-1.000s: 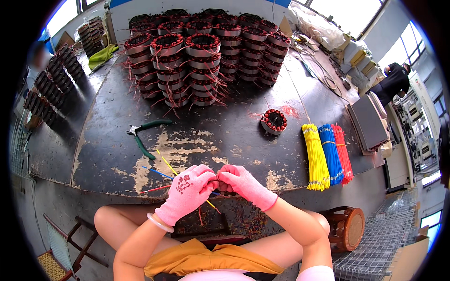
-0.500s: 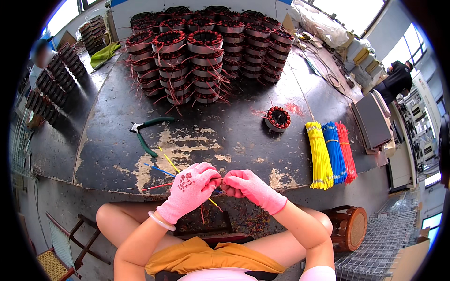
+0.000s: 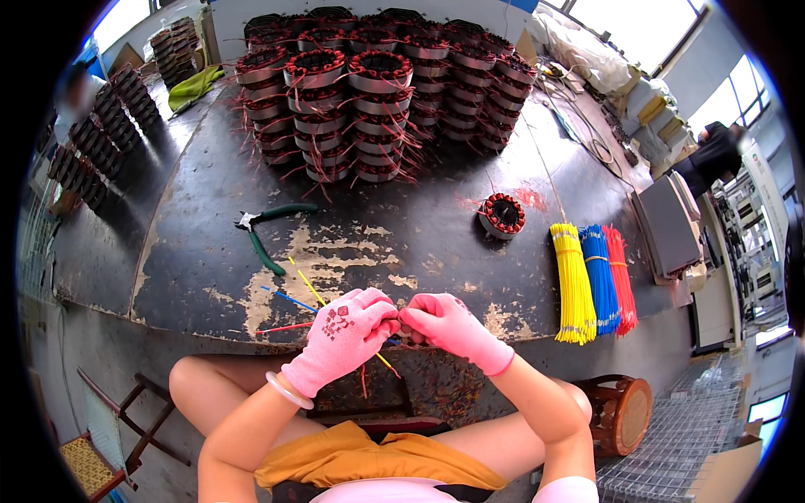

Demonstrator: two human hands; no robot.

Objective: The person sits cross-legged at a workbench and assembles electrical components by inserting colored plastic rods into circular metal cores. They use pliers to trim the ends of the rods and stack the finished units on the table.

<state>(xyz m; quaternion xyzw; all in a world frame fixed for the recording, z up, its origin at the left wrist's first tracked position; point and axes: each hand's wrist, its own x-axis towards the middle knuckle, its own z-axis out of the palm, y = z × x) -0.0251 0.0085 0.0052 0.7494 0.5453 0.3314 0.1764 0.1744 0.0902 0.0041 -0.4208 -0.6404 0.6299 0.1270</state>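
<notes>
Both hands wear pink gloves and meet at the near edge of the dark workbench (image 3: 210, 277). My left hand (image 3: 348, 331) pinches a thin yellow wire (image 3: 387, 362) whose end hangs below the fingers. My right hand (image 3: 449, 327) presses its fingertips against the left hand's, closed on the same small piece; what lies between the fingers is hidden. Loose yellow, blue and red wires (image 3: 289, 298) lie on the bench just left of my hands. A single wound stator (image 3: 501, 215) sits alone to the right of centre.
Green-handled pliers (image 3: 267, 228) lie left of centre. Bundles of yellow (image 3: 573, 283), blue (image 3: 599, 278) and red (image 3: 620, 277) wires lie at the right edge. Stacked wound stators (image 3: 369, 84) fill the back, more at far left (image 3: 101, 134). A round stool (image 3: 620, 411) stands lower right.
My hands have stayed at the bench edge; the right hand's fingers shifted in closer against the left's. The view tilted slightly, so the bench sits a little lower in the picture.
</notes>
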